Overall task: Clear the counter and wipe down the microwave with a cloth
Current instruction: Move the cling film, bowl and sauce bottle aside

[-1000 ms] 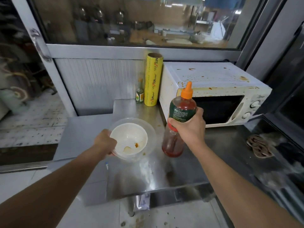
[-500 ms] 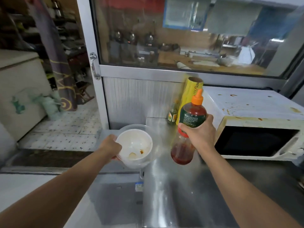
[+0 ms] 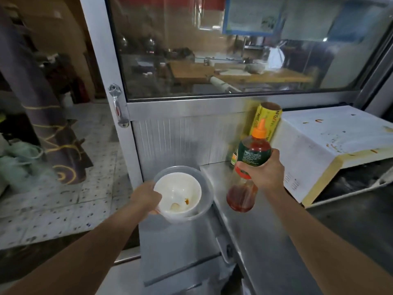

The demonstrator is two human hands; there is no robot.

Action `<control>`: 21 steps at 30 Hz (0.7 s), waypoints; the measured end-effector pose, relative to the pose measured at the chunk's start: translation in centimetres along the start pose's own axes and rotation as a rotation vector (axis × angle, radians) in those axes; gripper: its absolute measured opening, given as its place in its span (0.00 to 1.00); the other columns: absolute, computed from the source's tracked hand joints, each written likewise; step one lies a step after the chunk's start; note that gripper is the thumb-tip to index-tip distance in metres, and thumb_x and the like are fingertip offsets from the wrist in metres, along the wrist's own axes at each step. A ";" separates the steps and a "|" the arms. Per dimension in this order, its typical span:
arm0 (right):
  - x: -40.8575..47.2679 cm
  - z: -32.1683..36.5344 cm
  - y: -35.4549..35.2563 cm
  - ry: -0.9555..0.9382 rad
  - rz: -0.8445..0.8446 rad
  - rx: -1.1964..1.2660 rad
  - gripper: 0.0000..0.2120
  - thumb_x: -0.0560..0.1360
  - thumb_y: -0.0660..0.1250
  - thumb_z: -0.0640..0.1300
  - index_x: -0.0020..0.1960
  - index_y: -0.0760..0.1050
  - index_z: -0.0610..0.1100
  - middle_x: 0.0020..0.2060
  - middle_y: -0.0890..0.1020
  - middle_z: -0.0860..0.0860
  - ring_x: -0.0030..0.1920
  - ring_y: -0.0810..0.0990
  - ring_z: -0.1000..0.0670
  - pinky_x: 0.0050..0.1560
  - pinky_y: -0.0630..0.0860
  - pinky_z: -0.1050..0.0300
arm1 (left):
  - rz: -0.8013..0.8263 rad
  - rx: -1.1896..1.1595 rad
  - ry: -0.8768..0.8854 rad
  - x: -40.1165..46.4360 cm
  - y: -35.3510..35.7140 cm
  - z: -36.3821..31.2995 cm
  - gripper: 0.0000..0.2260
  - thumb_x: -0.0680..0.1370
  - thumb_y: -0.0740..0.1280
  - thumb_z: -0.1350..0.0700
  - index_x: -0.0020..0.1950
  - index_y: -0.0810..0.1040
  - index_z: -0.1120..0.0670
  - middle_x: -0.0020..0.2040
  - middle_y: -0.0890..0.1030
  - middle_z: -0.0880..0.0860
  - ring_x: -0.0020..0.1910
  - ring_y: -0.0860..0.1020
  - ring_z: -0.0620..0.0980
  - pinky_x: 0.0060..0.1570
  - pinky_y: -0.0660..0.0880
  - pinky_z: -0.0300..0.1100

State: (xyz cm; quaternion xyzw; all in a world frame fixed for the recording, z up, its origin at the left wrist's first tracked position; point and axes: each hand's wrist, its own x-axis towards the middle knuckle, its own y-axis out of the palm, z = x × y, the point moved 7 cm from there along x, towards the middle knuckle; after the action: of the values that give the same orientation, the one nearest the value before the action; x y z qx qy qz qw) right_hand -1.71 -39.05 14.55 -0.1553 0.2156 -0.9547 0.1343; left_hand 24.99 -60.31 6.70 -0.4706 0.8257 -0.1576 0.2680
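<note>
**As we turn left, bowl and bottle leave the desk**

While our view has swung left toward the doorway over the last second, both loads have come up and away with us. Our left hand (image 3: pixel 146 196) grips the rim of the bowl (image 3: pixel 177 191), now out past the edge of the desk (image 3: pixel 265 241); our right hand (image 3: pixel 266 174) is wrapped around the bottle (image 3: pixel 247 167), held above it. The stained microwave (image 3: pixel 331 141) sits at the right, unwiped. We judge clearing is under way; no cloth is in view.
</note>
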 end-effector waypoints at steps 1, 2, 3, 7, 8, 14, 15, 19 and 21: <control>0.2 0.2 0.7 -0.004 -0.012 0.002 0.40 0.54 0.80 0.54 0.61 0.66 0.48 0.47 0.75 0.55 0.45 0.73 0.53 0.47 0.70 0.59 | 0.011 -0.017 -0.009 0.7 -0.2 0.2 0.11 0.73 0.63 0.68 0.49 0.71 0.54 0.40 0.73 0.52 0.35 0.73 0.51 0.22 0.72 0.40; 0.4 0.4 1.4 -0.008 -0.019 0.005 0.40 0.54 0.80 0.54 0.61 0.66 0.49 0.47 0.75 0.56 0.45 0.73 0.53 0.46 0.69 0.60 | 0.022 -0.035 -0.017 1.3 -0.4 0.4 0.11 0.73 0.63 0.69 0.49 0.71 0.53 0.39 0.73 0.51 0.35 0.74 0.51 0.23 0.73 0.40; 0.8 0.6 2.1 -0.010 -0.023 0.010 0.39 0.54 0.80 0.54 0.60 0.66 0.49 0.46 0.75 0.56 0.44 0.74 0.53 0.45 0.68 0.60 | 0.034 -0.053 -0.020 1.9 -0.5 0.5 0.12 0.72 0.62 0.69 0.49 0.71 0.53 0.38 0.73 0.50 0.35 0.74 0.51 0.24 0.73 0.40; 2.8 0.8 4.9 -0.002 -0.034 0.042 0.38 0.53 0.80 0.54 0.58 0.66 0.51 0.46 0.76 0.57 0.43 0.75 0.53 0.43 0.69 0.61 | 0.069 -0.073 -0.020 4.2 -0.3 0.6 0.13 0.72 0.62 0.69 0.50 0.71 0.54 0.42 0.74 0.52 0.36 0.73 0.49 0.24 0.72 0.40; 3.4 0.9 5.6 -0.002 -0.036 0.052 0.36 0.53 0.80 0.54 0.56 0.66 0.52 0.45 0.76 0.57 0.43 0.75 0.53 0.41 0.69 0.62 | 0.060 -0.052 -0.022 4.8 -0.3 0.5 0.12 0.72 0.62 0.69 0.50 0.70 0.54 0.44 0.74 0.53 0.35 0.72 0.48 0.24 0.70 0.39; 8.1 0.3 9.8 0.028 -0.013 0.092 0.39 0.55 0.80 0.51 0.60 0.66 0.49 0.47 0.75 0.57 0.42 0.75 0.55 0.41 0.68 0.65 | 0.037 -0.029 -0.058 8.7 0.7 0.2 0.10 0.71 0.62 0.70 0.47 0.72 0.57 0.45 0.76 0.58 0.36 0.73 0.52 0.19 0.72 0.39; 9.0 -0.1 10.5 0.045 -0.013 0.091 0.40 0.55 0.81 0.50 0.61 0.66 0.48 0.48 0.76 0.54 0.44 0.76 0.53 0.43 0.70 0.61 | 0.033 -0.015 -0.065 9.5 1.0 0.0 0.10 0.71 0.62 0.70 0.48 0.72 0.58 0.46 0.76 0.59 0.39 0.75 0.54 0.23 0.74 0.42; 12.0 -1.6 13.6 0.072 -0.012 0.077 0.40 0.55 0.81 0.49 0.60 0.65 0.45 0.51 0.78 0.49 0.50 0.78 0.46 0.49 0.74 0.55 | 0.017 0.029 -0.095 12.4 2.1 -0.2 0.11 0.72 0.62 0.68 0.52 0.73 0.59 0.49 0.76 0.61 0.46 0.77 0.62 0.32 0.76 0.45; 13.1 -2.4 15.0 0.077 -0.004 0.089 0.39 0.56 0.81 0.48 0.60 0.64 0.43 0.52 0.78 0.47 0.51 0.78 0.44 0.51 0.75 0.53 | 0.033 0.009 -0.121 13.3 2.8 0.0 0.11 0.72 0.62 0.68 0.52 0.73 0.58 0.48 0.76 0.61 0.42 0.77 0.60 0.25 0.73 0.42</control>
State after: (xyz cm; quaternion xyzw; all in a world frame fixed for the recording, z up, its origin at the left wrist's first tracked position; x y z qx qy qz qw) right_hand -11.68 -55.48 8.79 -0.1129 0.1777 -0.9688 0.1310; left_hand 17.52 -70.33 1.34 -0.4644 0.8150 -0.1279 0.3222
